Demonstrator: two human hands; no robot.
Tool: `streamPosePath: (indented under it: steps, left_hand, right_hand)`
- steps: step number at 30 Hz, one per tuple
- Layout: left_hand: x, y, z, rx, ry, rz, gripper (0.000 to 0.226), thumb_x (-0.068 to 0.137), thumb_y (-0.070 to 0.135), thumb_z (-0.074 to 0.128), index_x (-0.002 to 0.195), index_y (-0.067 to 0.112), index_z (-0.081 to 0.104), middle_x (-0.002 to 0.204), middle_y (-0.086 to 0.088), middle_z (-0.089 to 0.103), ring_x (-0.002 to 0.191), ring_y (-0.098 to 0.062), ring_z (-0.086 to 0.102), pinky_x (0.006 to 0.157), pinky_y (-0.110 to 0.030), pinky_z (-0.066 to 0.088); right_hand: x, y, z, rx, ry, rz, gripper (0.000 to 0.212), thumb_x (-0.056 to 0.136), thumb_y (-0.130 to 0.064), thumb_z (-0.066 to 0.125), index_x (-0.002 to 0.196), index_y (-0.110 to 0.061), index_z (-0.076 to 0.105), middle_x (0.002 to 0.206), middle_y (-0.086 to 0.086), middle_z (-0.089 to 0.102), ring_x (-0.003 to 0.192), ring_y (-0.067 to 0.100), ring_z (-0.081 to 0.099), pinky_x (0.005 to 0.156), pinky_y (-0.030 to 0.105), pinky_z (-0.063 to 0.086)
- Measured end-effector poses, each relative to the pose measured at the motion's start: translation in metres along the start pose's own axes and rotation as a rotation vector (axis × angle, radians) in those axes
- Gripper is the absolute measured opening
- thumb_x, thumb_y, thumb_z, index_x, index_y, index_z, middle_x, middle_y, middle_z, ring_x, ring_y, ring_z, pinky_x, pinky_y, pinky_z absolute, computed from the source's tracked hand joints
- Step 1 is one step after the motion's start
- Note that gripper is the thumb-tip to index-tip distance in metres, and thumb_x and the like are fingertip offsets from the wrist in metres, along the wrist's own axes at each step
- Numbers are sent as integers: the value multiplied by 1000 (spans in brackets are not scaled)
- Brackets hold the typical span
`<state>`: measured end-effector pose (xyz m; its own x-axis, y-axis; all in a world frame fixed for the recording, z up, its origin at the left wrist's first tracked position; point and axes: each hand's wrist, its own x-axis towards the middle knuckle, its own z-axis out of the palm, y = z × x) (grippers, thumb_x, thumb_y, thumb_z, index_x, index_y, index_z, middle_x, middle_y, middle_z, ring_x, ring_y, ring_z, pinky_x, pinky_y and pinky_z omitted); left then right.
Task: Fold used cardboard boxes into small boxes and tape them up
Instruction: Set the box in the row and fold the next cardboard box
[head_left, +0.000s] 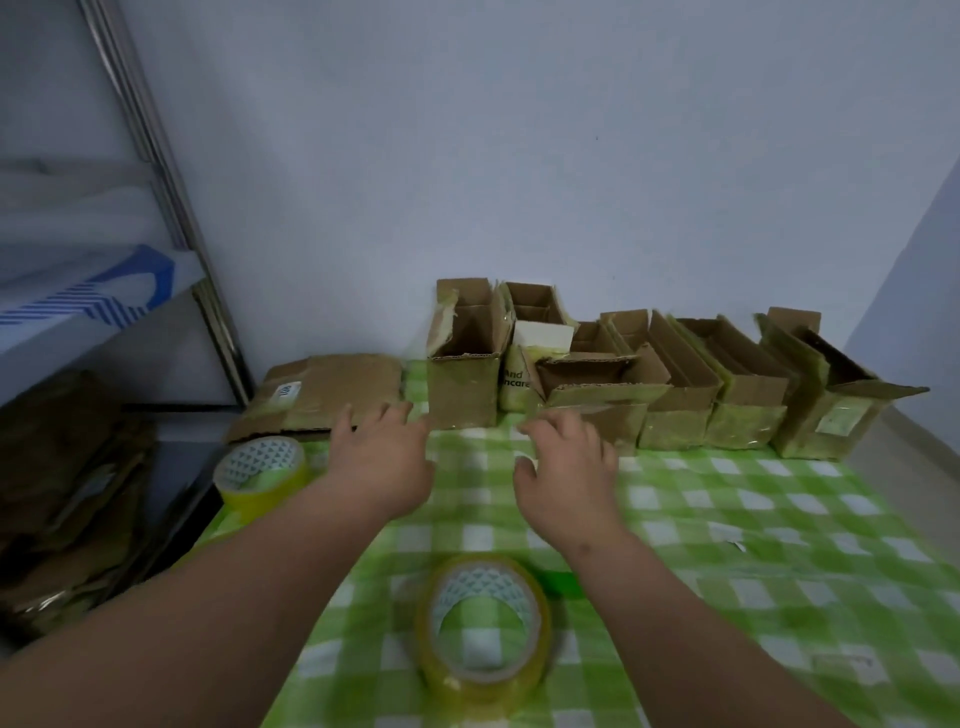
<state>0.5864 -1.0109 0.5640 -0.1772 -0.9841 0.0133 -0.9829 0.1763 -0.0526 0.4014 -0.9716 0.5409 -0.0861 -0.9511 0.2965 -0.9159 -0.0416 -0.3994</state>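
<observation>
Several taped small cardboard boxes (675, 389) stand in a row along the wall, tops open. A flattened cardboard box (322, 389) lies at the far left of the table. My left hand (379, 462) reaches forward with relaxed fingers, its fingertips near the flattened box's front edge, and holds nothing. My right hand (566, 467) hovers in front of a low box (592, 400), fingers loosely spread, empty. One yellow tape roll (483, 623) lies between my forearms near me. A second tape roll (262, 470) sits left of my left hand.
A green and white checked cloth (753, 545) covers the table. A metal shelf frame (171, 208) stands at the left with a stack of flat cardboard (62, 493) below it. A pale wall (519, 156) runs behind the boxes.
</observation>
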Motion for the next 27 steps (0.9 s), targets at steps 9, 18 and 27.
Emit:
streamPosePath:
  steps: [9,18,27]
  left_hand:
    - [17,-82,3,168,31,-90,45,95,40,44,139,28,47,148,2,41,143,-22,27,119,-54,6]
    - [73,-132,25,213,-22,-129,37,90,42,46,121,30,59,130,1,55,129,-21,45,116,-54,6]
    - [90,-146,45,109,-178,-179,39,94,43,41,131,33,51,134,2,57,129,-26,48,117,-59,9]
  right_hand:
    - [41,-83,33,-259,-178,-397,37,92,-24,48,129,-24,55,137,2,43,125,26,38,104,43,26]
    - [89,-125,95,-370,-336,-480,36,95,-21,43,130,-16,51,132,9,47,125,30,40,100,41,34]
    - [119,-132,137,-418,-406,-389,43,91,-10,42,132,-20,51,134,9,51,120,33,48,91,41,40]
